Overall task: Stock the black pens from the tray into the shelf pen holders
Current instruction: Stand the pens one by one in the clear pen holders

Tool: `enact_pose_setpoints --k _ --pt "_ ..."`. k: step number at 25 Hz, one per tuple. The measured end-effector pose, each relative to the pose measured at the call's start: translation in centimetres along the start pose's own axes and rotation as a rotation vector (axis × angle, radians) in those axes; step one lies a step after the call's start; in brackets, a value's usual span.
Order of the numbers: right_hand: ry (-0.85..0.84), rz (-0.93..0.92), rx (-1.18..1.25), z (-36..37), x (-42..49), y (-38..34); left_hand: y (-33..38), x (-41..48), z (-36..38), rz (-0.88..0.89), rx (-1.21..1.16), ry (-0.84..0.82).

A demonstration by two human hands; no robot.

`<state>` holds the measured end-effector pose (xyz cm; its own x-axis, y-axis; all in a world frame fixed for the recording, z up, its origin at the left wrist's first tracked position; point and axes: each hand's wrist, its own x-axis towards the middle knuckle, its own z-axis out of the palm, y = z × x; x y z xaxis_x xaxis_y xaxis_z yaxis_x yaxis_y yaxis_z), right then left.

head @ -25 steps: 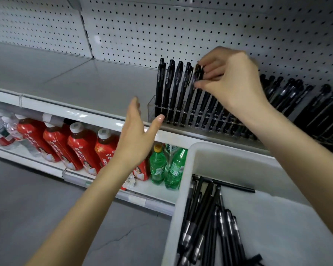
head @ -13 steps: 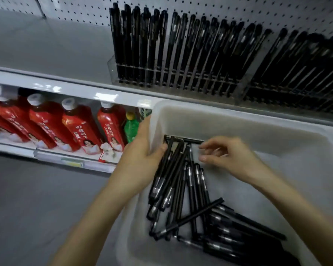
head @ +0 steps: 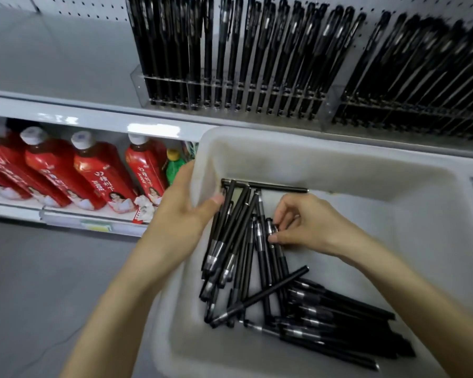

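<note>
To the left of the tray [head: 325, 143], red bottles [head: 93, 175] with white caps stand in a row on the lower shelf [head: 11, 208], and a green bottle [head: 174, 167] shows just beside the tray's left wall. The left hand [head: 186, 211] grips that wall, thumb inside and fingers outside. Inside the tray, the black pens [head: 230, 255] lie heaped against its left side and near edge. One crosswise pen [head: 271, 186] lies along the tray's far wall, and a slanted pen [head: 260, 294] rests on top of the heap. Beyond the tray, on the upper shelf [head: 66, 64], a clear left holder [head: 230, 88] is packed with upright pens. In the middle of the tray, the right hand [head: 309, 225] has its fingers [head: 280, 214] and thumb pinching the upper end of one pen [head: 270, 227], which lies tight between its neighbours. Beyond the tray's right part stands a right holder [head: 410, 110], also full.
</note>
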<state>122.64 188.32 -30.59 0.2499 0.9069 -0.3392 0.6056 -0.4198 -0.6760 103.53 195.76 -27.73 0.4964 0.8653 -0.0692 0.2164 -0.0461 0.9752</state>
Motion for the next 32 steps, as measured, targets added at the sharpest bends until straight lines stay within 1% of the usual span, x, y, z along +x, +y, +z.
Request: enact_pose_setpoints --k 2,3,5,6,7,8,9,12,13,15,17,19,23,25,27,30,31,32 --pt "-0.023 0.003 0.077 -0.7 -0.4 -0.7 -0.2 0.2 0.2 0.014 0.025 0.042" --pt "-0.014 -0.004 0.166 -1.3 -0.8 -1.2 -0.3 0.3 0.2 0.041 0.049 0.102" --pt "0.058 -0.046 0.384 -3.3 -1.4 -2.5 -0.3 0.4 0.0 0.145 0.077 0.279" --pt "0.113 -0.085 0.466 -4.4 -1.7 -3.3 0.0 0.4 -0.2 0.212 0.091 0.342" --pt "0.167 -0.142 0.528 -5.4 -1.9 -4.1 0.5 0.3 -0.3 0.278 0.103 0.362" --pt "0.205 -0.203 0.586 -6.3 -2.0 -5.1 1.2 0.3 -0.4 0.331 0.115 0.342" --pt "0.223 -0.262 0.646 -7.1 -2.0 -6.0 2.1 0.3 -0.3 0.361 0.117 0.283" --pt "0.209 -0.419 0.765 -8.3 -1.8 -8.8 4.6 0.4 0.6 0.327 0.021 -0.008" --pt "0.201 -0.454 0.771 -8.5 -1.7 -9.6 5.2 0.5 0.9 0.32 -0.009 -0.074" --pt "0.187 -0.502 0.762 -8.7 -1.4 -10.8 6.0 0.8 1.0 0.295 -0.053 -0.103" --pt "0.188 -0.529 0.759 -8.5 -1.2 -11.9 6.5 1.1 0.6 0.254 -0.117 -0.075" --pt "0.204 -0.532 0.768 -8.1 -1.1 -12.8 6.9 1.3 0.1 0.255 -0.165 -0.051" --pt "0.319 -0.542 0.627 -7.3 -0.5 -13.7 6.5 2.0 -0.6 0.297 -0.074 0.042" --pt "0.326 -0.567 0.594 -7.2 -0.1 -14.1 6.2 2.1 -1.0 0.311 -0.05 0.094" --pt "0.378 -0.603 0.568 -7.6 0.3 -14.7 5.9 2.5 -1.7 0.355 0.021 0.191" --pt "0.6 -0.664 0.488 -9.0 1.2 -15.8 4.6 4.9 -4.3 0.443 0.303 0.492" --pt "0.662 -0.684 0.455 -9.4 1.7 -16.1 4.0 6.1 -5.4 0.428 0.349 0.565" --pt "0.7 -0.7 0.422 -9.6 2.4 -16.5 3.5 7.3 -6.5 0.383 0.368 0.591"
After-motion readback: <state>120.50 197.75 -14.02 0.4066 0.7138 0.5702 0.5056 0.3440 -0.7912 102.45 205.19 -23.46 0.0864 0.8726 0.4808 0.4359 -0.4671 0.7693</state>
